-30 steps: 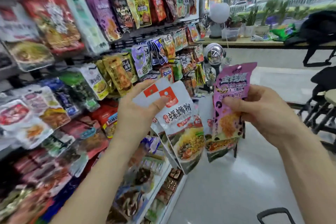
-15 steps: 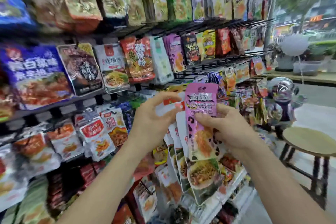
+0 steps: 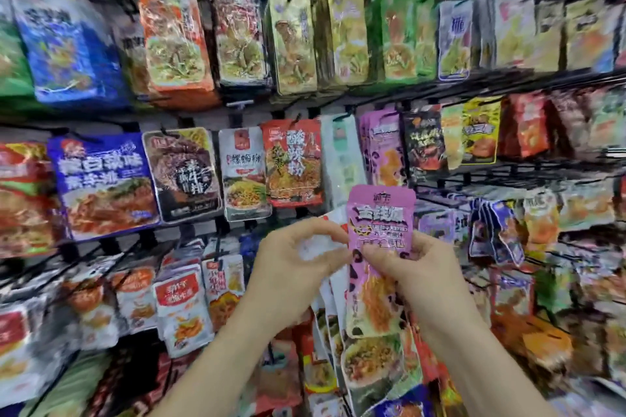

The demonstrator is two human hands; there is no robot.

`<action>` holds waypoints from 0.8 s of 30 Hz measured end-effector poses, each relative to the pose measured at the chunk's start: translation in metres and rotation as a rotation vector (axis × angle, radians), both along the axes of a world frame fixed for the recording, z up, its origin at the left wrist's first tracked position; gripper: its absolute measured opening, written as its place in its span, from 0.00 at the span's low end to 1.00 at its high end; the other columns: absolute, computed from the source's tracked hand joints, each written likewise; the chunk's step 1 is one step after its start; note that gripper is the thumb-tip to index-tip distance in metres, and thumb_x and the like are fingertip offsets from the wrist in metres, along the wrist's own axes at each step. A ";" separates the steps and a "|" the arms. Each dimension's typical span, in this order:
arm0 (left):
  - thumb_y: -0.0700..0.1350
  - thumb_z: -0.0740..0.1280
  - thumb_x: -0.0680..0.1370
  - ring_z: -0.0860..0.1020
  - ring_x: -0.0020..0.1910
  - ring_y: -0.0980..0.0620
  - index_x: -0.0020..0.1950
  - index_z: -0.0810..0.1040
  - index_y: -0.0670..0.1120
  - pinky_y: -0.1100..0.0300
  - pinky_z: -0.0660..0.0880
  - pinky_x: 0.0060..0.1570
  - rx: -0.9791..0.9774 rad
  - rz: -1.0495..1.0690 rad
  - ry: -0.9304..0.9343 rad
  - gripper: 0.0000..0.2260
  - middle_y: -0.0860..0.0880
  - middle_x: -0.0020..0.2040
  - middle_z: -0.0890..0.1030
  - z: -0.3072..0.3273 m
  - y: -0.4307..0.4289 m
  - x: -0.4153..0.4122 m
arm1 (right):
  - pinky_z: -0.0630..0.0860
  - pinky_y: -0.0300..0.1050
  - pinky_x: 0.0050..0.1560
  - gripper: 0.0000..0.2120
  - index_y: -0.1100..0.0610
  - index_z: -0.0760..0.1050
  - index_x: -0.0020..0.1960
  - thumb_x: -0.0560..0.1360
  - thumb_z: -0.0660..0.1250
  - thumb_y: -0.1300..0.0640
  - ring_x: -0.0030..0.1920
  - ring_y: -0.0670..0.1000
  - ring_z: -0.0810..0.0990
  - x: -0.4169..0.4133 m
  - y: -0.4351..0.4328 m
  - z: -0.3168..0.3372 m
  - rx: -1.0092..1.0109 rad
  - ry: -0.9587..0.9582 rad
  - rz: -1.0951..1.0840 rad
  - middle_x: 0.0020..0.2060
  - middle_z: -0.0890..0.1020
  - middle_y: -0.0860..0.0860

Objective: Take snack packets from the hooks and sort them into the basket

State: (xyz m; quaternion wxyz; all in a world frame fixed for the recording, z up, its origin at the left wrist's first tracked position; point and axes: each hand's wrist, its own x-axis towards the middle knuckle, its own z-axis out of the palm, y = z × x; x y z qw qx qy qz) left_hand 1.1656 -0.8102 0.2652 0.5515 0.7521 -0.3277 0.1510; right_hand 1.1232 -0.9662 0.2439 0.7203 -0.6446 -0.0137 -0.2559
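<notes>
A purple snack packet point(image 3: 379, 247) stands upright in front of me, pinched at its middle by my right hand point(image 3: 410, 278). Behind it is a bunch of white noodle packets point(image 3: 369, 359), whose tops my left hand point(image 3: 294, 264) grips; their lower ends hang below both hands. Both hands meet side by side before a wall of hooks point(image 3: 237, 105) hung with packets. A matching row of purple packets point(image 3: 382, 145) hangs just above. The basket is out of sight.
Black wire hooks and rails carry rows of snack packets across the whole view: a blue one point(image 3: 101, 179) at the left, a red one point(image 3: 293, 162) in the middle, yellow ones point(image 3: 481, 129) at the right. The picture is blurred by motion.
The view has swung left and up from the aisle onto the rack. My hands have come together, and the purple packet now lies in front of the white packets.
</notes>
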 end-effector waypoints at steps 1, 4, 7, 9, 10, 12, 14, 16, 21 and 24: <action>0.40 0.75 0.72 0.80 0.51 0.62 0.40 0.83 0.54 0.60 0.74 0.56 -0.003 0.028 -0.017 0.08 0.60 0.45 0.83 0.001 -0.001 0.004 | 0.71 0.41 0.29 0.04 0.54 0.83 0.46 0.72 0.73 0.61 0.32 0.53 0.77 0.006 -0.002 0.000 0.019 0.012 0.046 0.37 0.85 0.54; 0.36 0.73 0.72 0.81 0.45 0.62 0.40 0.84 0.54 0.69 0.75 0.49 0.052 0.139 -0.107 0.12 0.58 0.41 0.85 0.006 0.000 0.014 | 0.69 0.35 0.26 0.09 0.52 0.80 0.52 0.73 0.73 0.60 0.32 0.49 0.78 0.023 -0.007 0.005 -0.003 0.046 0.111 0.42 0.85 0.56; 0.35 0.73 0.73 0.81 0.46 0.63 0.42 0.84 0.57 0.71 0.75 0.47 0.128 0.233 -0.170 0.15 0.58 0.43 0.84 0.014 0.011 0.027 | 0.75 0.34 0.34 0.27 0.44 0.67 0.67 0.72 0.74 0.55 0.41 0.41 0.83 0.038 -0.011 0.015 -0.088 0.010 0.115 0.48 0.84 0.45; 0.36 0.72 0.73 0.80 0.47 0.64 0.43 0.82 0.60 0.70 0.75 0.51 0.169 0.270 -0.174 0.16 0.60 0.46 0.83 0.020 0.018 0.036 | 0.74 0.33 0.39 0.41 0.34 0.53 0.73 0.71 0.74 0.53 0.41 0.30 0.79 0.046 -0.009 0.020 -0.198 -0.060 0.102 0.48 0.80 0.33; 0.37 0.72 0.74 0.79 0.48 0.64 0.44 0.82 0.61 0.72 0.75 0.51 0.198 0.279 -0.183 0.16 0.61 0.47 0.82 0.022 0.020 0.038 | 0.73 0.33 0.42 0.44 0.32 0.49 0.73 0.72 0.74 0.55 0.40 0.23 0.75 0.049 -0.007 0.022 -0.248 -0.105 0.080 0.45 0.77 0.27; 0.37 0.72 0.74 0.79 0.49 0.66 0.48 0.83 0.56 0.75 0.73 0.50 0.222 0.269 -0.200 0.13 0.61 0.48 0.81 0.026 0.024 0.043 | 0.74 0.31 0.48 0.44 0.31 0.49 0.72 0.72 0.73 0.58 0.42 0.19 0.71 0.059 -0.003 0.023 -0.320 -0.192 0.042 0.42 0.74 0.20; 0.35 0.72 0.74 0.79 0.50 0.67 0.49 0.84 0.51 0.77 0.72 0.48 0.181 0.242 -0.187 0.11 0.60 0.48 0.81 0.029 0.030 0.047 | 0.73 0.29 0.50 0.38 0.31 0.57 0.71 0.73 0.73 0.57 0.48 0.22 0.72 0.065 0.002 0.022 -0.364 -0.226 0.031 0.47 0.73 0.18; 0.36 0.72 0.74 0.78 0.52 0.68 0.49 0.84 0.53 0.77 0.72 0.50 0.172 0.244 -0.193 0.12 0.62 0.49 0.81 0.031 0.037 0.051 | 0.73 0.39 0.59 0.28 0.31 0.68 0.66 0.73 0.73 0.53 0.52 0.26 0.71 0.071 0.006 0.020 -0.433 -0.215 0.029 0.55 0.70 0.20; 0.39 0.72 0.74 0.72 0.51 0.78 0.49 0.81 0.62 0.81 0.67 0.54 0.167 0.185 -0.168 0.15 0.72 0.49 0.76 0.031 0.046 0.061 | 0.74 0.28 0.39 0.15 0.41 0.78 0.61 0.78 0.65 0.56 0.38 0.32 0.78 0.074 0.001 0.029 -0.388 -0.125 0.148 0.34 0.79 0.28; 0.38 0.72 0.74 0.71 0.50 0.80 0.50 0.82 0.60 0.83 0.66 0.51 0.143 0.127 -0.167 0.15 0.69 0.52 0.77 0.031 0.041 0.068 | 0.65 0.26 0.22 0.12 0.48 0.82 0.54 0.79 0.63 0.61 0.22 0.35 0.71 0.075 -0.020 0.032 -0.301 -0.037 0.206 0.22 0.73 0.37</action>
